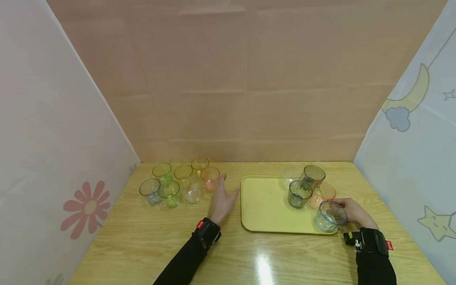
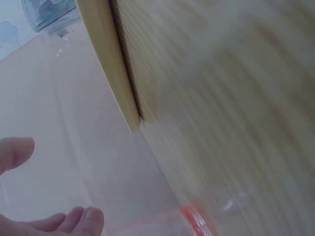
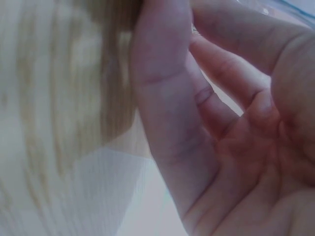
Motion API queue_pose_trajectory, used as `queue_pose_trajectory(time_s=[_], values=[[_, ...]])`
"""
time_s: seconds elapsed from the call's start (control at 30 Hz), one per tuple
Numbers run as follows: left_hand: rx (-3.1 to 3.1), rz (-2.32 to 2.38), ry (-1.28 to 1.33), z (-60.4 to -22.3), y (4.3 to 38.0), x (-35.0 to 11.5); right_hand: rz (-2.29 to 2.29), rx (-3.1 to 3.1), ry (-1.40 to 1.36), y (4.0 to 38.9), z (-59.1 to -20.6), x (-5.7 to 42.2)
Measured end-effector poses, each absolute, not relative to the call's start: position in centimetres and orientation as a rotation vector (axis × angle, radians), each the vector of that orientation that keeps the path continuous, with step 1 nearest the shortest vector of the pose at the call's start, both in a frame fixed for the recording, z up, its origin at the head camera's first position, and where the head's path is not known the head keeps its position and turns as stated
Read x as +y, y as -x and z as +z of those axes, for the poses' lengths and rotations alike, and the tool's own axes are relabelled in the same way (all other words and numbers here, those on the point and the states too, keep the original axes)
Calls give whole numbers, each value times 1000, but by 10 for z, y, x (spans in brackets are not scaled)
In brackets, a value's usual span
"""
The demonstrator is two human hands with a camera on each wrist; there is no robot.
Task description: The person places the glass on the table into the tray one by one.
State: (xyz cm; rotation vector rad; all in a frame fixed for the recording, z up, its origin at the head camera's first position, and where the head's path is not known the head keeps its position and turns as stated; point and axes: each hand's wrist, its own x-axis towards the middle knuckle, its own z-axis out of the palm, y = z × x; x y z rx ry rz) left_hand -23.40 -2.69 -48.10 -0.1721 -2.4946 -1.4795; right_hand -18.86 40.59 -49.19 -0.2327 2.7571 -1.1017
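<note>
A pale wood tabletop stands enclosed by three covered walls.
The back wall is a plain tan sheet with faint horizontal and vertical creases, meeting the tabletop's far edge. The whitish left wall slants outward and bears a pink flower with a tan centre; the pale bluish right wall shows a yellow crescent moon, a blue cloud and a smiling star. A bright white reflection gleams on the grain near the front.
</note>
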Motion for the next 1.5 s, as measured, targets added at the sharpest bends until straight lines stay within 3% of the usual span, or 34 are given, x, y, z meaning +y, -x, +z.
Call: queue_pose_trajectory(time_s=[0.63, 1.5], values=[[-2410, -1392, 62, -480, 240, -57, -1087, 2739, 219, 189, -489, 405], [-2420, -1375, -3, -487, 265, -55, -1067, 2791, 280, 188, -489, 404]])
